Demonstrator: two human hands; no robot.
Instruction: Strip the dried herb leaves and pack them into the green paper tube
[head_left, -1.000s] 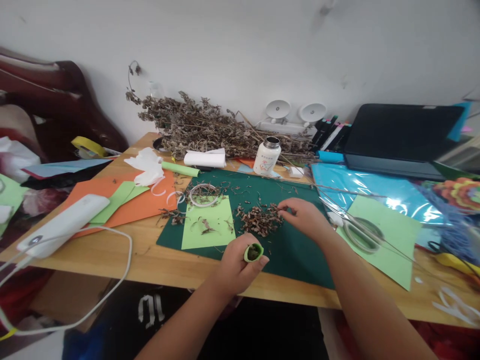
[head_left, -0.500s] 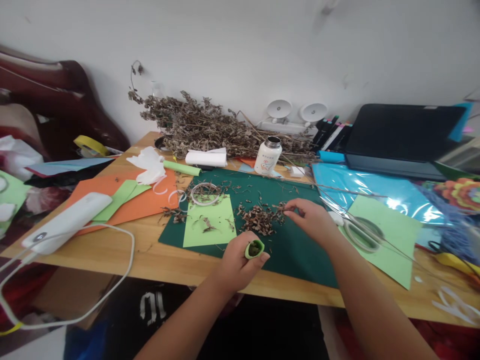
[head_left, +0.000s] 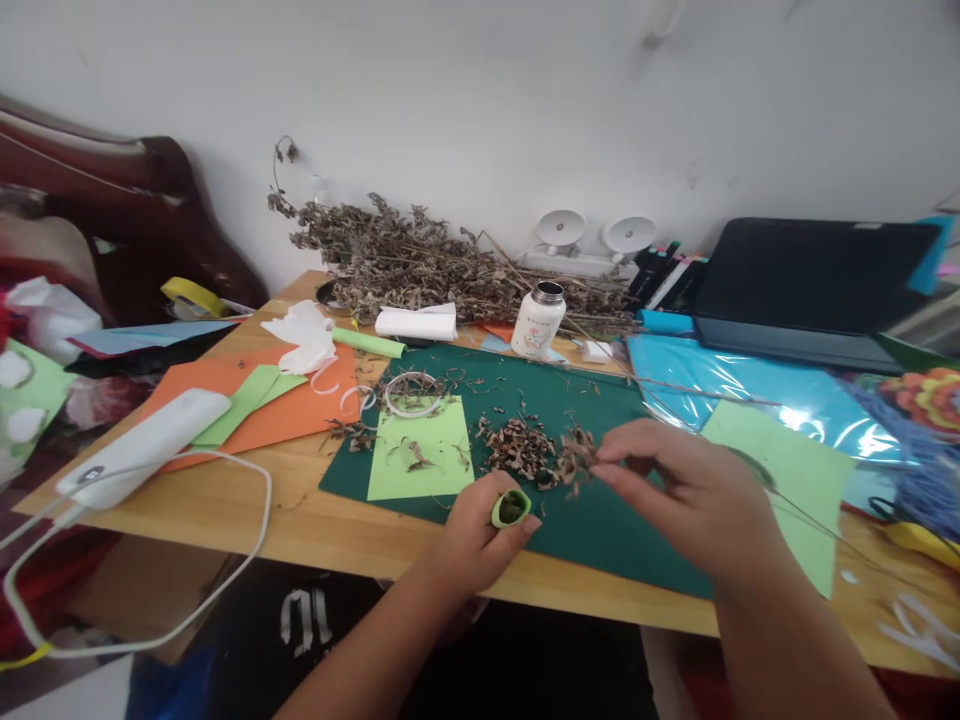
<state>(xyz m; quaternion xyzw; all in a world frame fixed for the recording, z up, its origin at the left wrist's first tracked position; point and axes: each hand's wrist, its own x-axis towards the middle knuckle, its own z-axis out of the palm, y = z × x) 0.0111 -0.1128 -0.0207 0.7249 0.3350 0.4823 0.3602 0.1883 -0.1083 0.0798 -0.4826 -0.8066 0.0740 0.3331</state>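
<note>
My left hand (head_left: 480, 530) is wrapped round a rolled green paper tube (head_left: 511, 508), its open end up, with crumbled dried leaf inside. Between thumb and fingertips, my right hand (head_left: 675, 490) pinches a sprig of dried leaves (head_left: 576, 455), slightly blurred, raised over the mat. Just left of the sprig, a pile of dried leaves (head_left: 517, 446) lies on the dark green cutting mat (head_left: 615, 530). Beside the pile is a light green paper sheet (head_left: 390, 470) with a few leaf bits and a white ring (head_left: 414, 411) at its top edge.
A large bundle of dried plants (head_left: 420, 255) lies along the wall. A white bottle (head_left: 537, 322) stands open behind the mat. At left are a white power bank (head_left: 142, 450) with a cable and orange paper (head_left: 300, 420). A black tablet (head_left: 810, 285) and blue plastic packet (head_left: 750, 390) are at right.
My right hand has lifted from the leaf pile and come nearer, holding the dried sprig up off the mat. My left hand stays nearly still with the tube.
</note>
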